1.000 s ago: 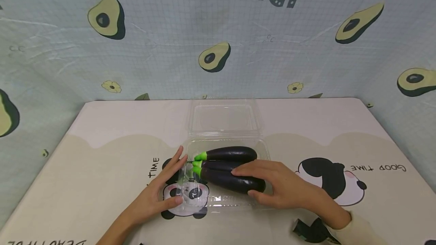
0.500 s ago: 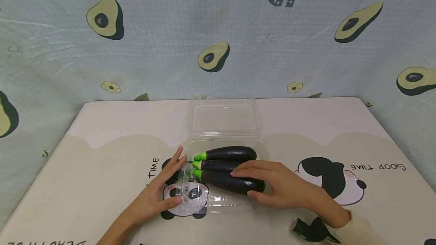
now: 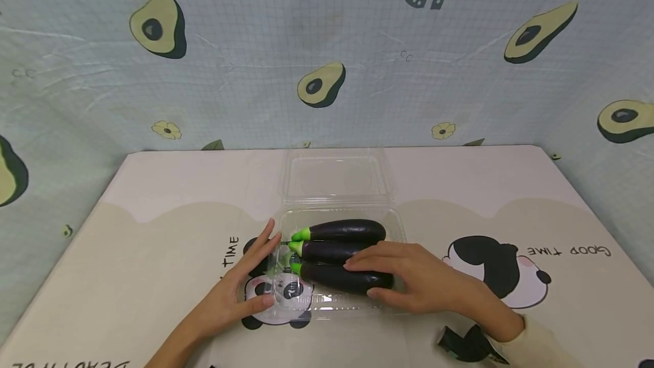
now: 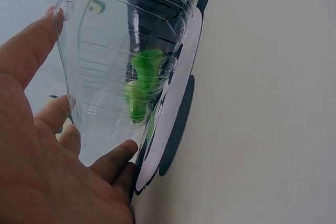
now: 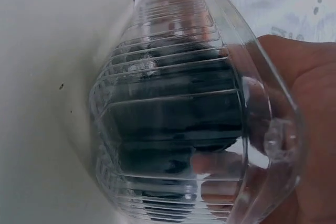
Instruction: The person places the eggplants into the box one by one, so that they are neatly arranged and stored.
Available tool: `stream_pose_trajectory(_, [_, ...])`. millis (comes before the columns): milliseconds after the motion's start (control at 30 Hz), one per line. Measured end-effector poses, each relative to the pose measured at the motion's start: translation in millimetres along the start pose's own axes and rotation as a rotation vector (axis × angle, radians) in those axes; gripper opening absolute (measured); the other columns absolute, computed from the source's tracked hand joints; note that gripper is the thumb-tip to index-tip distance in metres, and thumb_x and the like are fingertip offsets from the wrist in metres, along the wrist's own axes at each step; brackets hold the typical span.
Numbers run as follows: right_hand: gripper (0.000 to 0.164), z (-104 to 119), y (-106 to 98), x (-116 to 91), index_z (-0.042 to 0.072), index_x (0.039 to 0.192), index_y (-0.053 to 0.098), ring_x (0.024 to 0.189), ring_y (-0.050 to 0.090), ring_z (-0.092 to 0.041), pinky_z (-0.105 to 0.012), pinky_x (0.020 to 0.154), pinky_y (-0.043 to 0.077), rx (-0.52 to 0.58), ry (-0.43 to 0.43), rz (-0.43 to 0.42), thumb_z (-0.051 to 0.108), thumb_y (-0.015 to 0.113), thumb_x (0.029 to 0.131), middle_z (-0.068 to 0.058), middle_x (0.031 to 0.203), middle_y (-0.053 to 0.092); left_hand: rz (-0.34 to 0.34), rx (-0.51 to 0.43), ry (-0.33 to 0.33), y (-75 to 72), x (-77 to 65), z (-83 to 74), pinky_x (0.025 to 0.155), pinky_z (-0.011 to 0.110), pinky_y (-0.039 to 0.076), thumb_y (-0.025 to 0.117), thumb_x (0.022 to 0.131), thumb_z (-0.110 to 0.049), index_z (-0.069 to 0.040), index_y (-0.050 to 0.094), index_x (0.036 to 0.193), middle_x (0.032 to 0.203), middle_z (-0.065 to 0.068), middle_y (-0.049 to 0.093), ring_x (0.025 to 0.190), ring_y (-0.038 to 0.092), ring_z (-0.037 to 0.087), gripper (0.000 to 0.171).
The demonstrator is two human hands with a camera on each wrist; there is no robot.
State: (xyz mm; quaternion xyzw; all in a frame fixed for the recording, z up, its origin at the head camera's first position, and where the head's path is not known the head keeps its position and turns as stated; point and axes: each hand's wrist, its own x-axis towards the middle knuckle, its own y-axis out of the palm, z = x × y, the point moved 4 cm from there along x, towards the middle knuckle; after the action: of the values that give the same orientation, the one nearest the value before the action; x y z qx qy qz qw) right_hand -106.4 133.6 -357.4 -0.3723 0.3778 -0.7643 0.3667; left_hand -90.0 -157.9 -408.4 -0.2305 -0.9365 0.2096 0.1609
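Where a cream sleeve (image 3: 536,345) ends at the near right, the right hand (image 3: 414,277) rests over the side of a clear, ribbed plastic tray (image 3: 342,303) and grips the nearest glossy, dark-purple eggplant (image 3: 327,278), thumb along its near side and curled fingers over its far side. That hold, taken round the thick end, probably serves to steer it into line with its neighbours. It lies inside the tray, directly beneath the right hand's fingers, its bright green cap pointing left, away from that palm.

At the tray's left end, the left hand (image 3: 245,283) sets its straight, spread fingers and thumb against the rim, grasping nothing; it seems placed there to brace the light plastic. The nearest eggplant's cap sits inside that rim, apart from these fingers.

Beyond lies the middle dark-purple eggplant (image 3: 324,251), its thick end partly hidden by the right fingers; whether they touch it, I cannot tell. Close alongside, the farthest dark-purple eggplant (image 3: 349,230) lies free of both hands. Behind the tray, a clear plastic lid (image 3: 337,176) lies folded back, presumably to leave access from above. Farthest off hangs a pale curtain printed with avocados (image 3: 230,27).
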Motion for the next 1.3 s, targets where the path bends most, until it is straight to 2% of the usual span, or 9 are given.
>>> stream_pose_trajectory(200, [0.042,0.3,0.0,-0.9,0.018,0.133,0.056,0.118,0.054,-0.014,-0.04,0.089,0.05,-0.042,-0.007,0.005,0.024,0.063,0.092,0.005,0.13,0.058,0.003,-0.012,0.003,1.1,-0.1,0.5,0.098,0.075,0.014,0.068,0.08,-0.015,-0.014,0.028,0.152,0.161,0.0,0.005,0.145,0.007,0.018,0.082])
stream_pose_trajectory(433, [0.041,0.3,0.8,0.7,0.018,0.13,0.058,0.116,0.055,-0.014,-0.038,0.086,0.051,-0.046,-0.026,-0.028,0.021,0.064,0.09,0.004,0.128,0.057,-0.002,-0.006,0.001,0.3,-0.4,0.4,0.097,0.076,0.014,0.069,0.079,-0.016,-0.015,0.028,0.152,0.161,0.0,0.005,0.145,0.008,0.018,0.083])
stream_pose_trajectory(733, [0.041,-2.7,2.9,1.4,0.022,0.128,0.059,0.105,0.057,-0.007,-0.025,0.077,0.051,-0.044,0.026,-0.003,0.024,0.067,0.088,0.009,0.123,0.054,0.001,-0.006,0.018,0.4,0.2,-0.8,0.099,0.073,0.015,0.069,0.08,-0.015,-0.013,0.029,0.151,0.161,0.001,0.006,0.145,0.008,0.02,0.082])
stream_pose_trajectory(1000, [0.042,-2.1,1.1,2.2,0.022,0.129,0.058,0.091,0.059,-0.007,-0.021,0.069,0.049,-0.031,0.025,0.006,0.024,0.066,0.088,0.005,0.118,0.054,0.003,-0.003,0.015,0.2,0.6,-1.1,0.098,0.074,0.014,0.068,0.079,-0.016,-0.014,0.028,0.151,0.161,0.001,0.006,0.145,0.008,0.019,0.082])
stream_pose_trajectory(1300, [0.044,-2.8,1.9,2.0,0.023,0.13,0.057,0.081,0.055,-0.006,-0.014,0.061,0.042,-0.027,0.038,0.038,0.022,0.067,0.088,0.005,0.115,0.051,0.001,0.003,0.011,0.3,0.0,-1.4,0.097,0.075,0.015,0.069,0.08,-0.016,-0.014,0.028,0.152,0.161,0.001,0.006,0.145,0.008,0.018,0.082])
